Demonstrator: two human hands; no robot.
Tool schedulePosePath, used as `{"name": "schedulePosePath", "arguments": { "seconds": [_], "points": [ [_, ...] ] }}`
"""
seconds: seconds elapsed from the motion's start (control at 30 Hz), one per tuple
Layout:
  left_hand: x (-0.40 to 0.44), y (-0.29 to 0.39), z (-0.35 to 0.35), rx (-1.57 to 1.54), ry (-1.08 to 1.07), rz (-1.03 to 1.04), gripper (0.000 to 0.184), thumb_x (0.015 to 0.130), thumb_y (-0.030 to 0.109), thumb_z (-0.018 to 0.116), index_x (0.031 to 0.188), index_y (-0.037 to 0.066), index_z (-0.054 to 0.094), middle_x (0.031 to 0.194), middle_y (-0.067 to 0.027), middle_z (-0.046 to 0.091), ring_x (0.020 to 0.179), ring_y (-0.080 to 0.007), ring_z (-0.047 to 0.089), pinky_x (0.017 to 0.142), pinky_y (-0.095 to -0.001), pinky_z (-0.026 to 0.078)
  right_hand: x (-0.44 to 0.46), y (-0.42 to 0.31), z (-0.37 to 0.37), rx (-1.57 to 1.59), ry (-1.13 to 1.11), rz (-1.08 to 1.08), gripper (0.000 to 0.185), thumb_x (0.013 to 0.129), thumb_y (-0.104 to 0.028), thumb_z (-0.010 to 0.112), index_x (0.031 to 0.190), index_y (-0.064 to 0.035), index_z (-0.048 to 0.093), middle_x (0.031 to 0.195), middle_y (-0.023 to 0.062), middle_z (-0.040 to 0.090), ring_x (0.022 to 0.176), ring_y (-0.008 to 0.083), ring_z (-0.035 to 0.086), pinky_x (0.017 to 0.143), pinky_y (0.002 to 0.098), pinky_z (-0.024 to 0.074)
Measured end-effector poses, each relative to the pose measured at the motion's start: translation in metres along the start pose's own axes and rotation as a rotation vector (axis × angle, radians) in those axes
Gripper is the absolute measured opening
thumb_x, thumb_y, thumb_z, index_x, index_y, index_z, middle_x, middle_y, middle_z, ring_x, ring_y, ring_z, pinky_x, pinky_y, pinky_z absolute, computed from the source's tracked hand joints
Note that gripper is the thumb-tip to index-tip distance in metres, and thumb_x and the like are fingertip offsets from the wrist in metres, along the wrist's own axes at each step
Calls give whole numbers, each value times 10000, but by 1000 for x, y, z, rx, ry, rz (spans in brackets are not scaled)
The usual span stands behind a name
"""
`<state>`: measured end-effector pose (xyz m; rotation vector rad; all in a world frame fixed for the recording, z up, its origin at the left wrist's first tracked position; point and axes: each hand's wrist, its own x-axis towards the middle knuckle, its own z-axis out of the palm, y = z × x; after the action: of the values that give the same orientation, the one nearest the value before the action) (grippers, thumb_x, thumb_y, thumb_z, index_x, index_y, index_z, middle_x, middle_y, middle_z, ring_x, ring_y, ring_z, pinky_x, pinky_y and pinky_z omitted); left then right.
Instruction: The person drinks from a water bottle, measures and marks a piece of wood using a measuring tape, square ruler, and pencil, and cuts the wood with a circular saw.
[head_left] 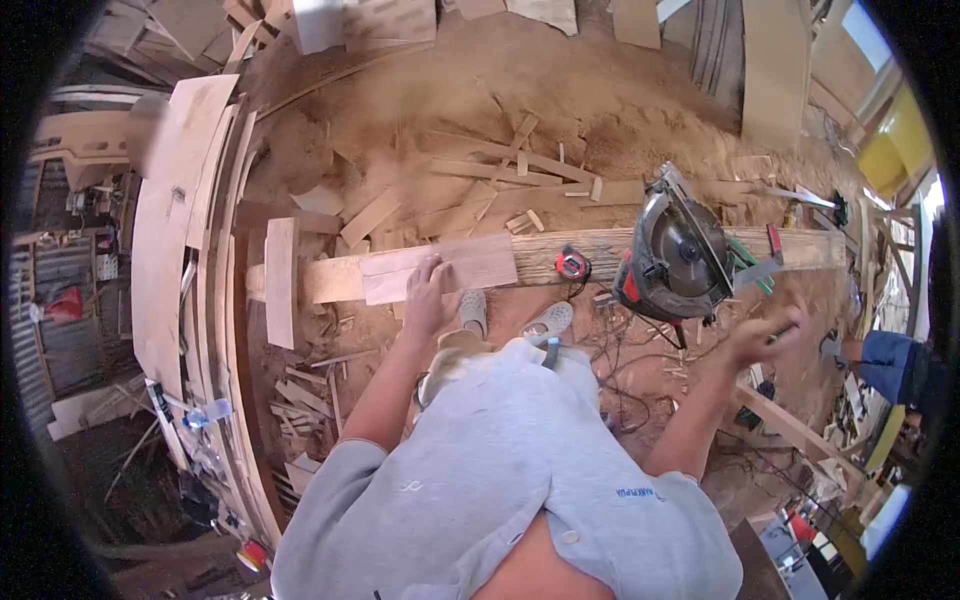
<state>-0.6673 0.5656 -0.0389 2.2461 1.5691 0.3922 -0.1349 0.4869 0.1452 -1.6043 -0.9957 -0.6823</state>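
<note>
My left hand (428, 298) rests with its fingers lying on a short, flat wooden board (485, 262), and nothing is gripped in it. That board lies across a long, narrow plank (335, 280). Off to the right, my right hand (765, 338) is raised and closed round a thin dark stick that looks like a pencil (783, 331); motion blurs it slightly. Between the hands, a red and black tape measure (572, 264) sits on the plank. Nearest to my right hand is a circular saw (680, 250) with its round blade facing up.
Beside the saw lies a square with a red handle (774, 240). A short wood piece (281, 283) crosses the plank's left end. Tall boards (180, 230) stand at left. Offcuts (500, 172) and sawdust cover the ground, cables (630, 385) trail below, and another person (888, 368) is at far right.
</note>
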Motion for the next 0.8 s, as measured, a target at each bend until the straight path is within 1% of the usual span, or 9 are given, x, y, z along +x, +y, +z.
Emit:
{"name": "schedulePosePath", "arguments": {
  "seconds": [0.07, 0.13, 0.17, 0.23, 0.33, 0.43, 0.57, 0.7, 0.8],
  "points": [
    [3, 0, -2, -22, -7, -2, 571, 875, 300, 827, 1347, 53, 621, 1465, -178, 564, 1364, -404, 528, 1150, -536, 427, -32, -79, 20, 449, -309, 107, 212, 1140, -102, 483, 1139, -17, 678, 1052, 119, 750, 941, 250, 718, 847, 378, 587],
    [8, -4, -6, -55, -9, -10, 508, 880, 292, 818, 1296, 50, 655, 1416, -175, 602, 1313, -400, 560, 1124, -534, 448, -100, -112, 25, 572, -863, 346, 122, 1044, -115, 662, 1075, -29, 744, 1061, 131, 758, 962, 253, 731, 862, 380, 582],
    [10, -6, -7, -80, -17, -5, 473, 888, 293, 813, 1270, 51, 672, 1387, -173, 620, 1281, -396, 579, 1111, -529, 457, -119, -141, 33, 501, -1147, 255, 255, 984, -139, 736, 1210, -22, 723, 1135, 167, 751, 1061, 306, 725, 951, 439, 562],
    [14, -10, -10, -128, -26, -7, 408, 903, 297, 802, 1216, 54, 706, 1328, -171, 658, 1217, -386, 618, 1085, -520, 475, -202, -137, 60, 267, -1200, 33, 427, 943, -149, 771, 1339, -30, 663, 1251, 199, 718, 1192, 380, 677, 1051, 494, 514],
    [12, -1, -27, -256, -108, -128, 353, 929, 308, 785, 1180, 64, 732, 1198, -159, 731, 1154, -368, 653, 1054, -495, 500, -270, -109, 96, -192, -912, -156, 571, 910, -198, 814, 1417, -42, 602, 1316, 215, 682, 1251, 420, 626, 1101, 514, 471],
    [5, -11, -22, -281, -131, -13, 341, 958, 311, 766, 1197, 70, 738, 1096, -146, 780, 1093, -365, 695, 1009, -474, 541, -296, -80, 111, -111, -959, -47, 577, 884, -229, 837, 1382, -44, 610, 1274, 204, 684, 1214, 411, 635, 1078, 502, 484],
    [-3, -15, -22, -587, -305, -186, 367, 998, 271, 741, 1261, 16, 719, 1134, -145, 798, 1041, -315, 761, 935, -422, 594, -271, -107, 119, 118, -935, 203, 502, 815, -216, 847, 1241, -41, 648, 1159, 187, 685, 1070, 398, 648, 961, 496, 535],
    [-2, -21, -23, -1198, -383, -296, 351, 1037, 213, 726, 1297, -20, 694, 1198, -117, 774, 1090, -210, 734, 970, -377, 586, -245, -183, 117, 447, -1345, 342, 463, 766, -238, 803, 1176, -59, 684, 1069, 166, 724, 969, 329, 728, 887, 438, 588],
    [0, -31, -28, -1354, -426, -293, 367, 1026, 183, 757, 1320, -22, 678, 1214, -99, 754, 1103, -174, 712, 988, -354, 578, -255, -240, 123, 515, -1591, 396, 506, 773, -228, 804, 1222, -36, 671, 1120, 178, 743, 1049, 321, 740, 968, 423, 577]
  ]
}}
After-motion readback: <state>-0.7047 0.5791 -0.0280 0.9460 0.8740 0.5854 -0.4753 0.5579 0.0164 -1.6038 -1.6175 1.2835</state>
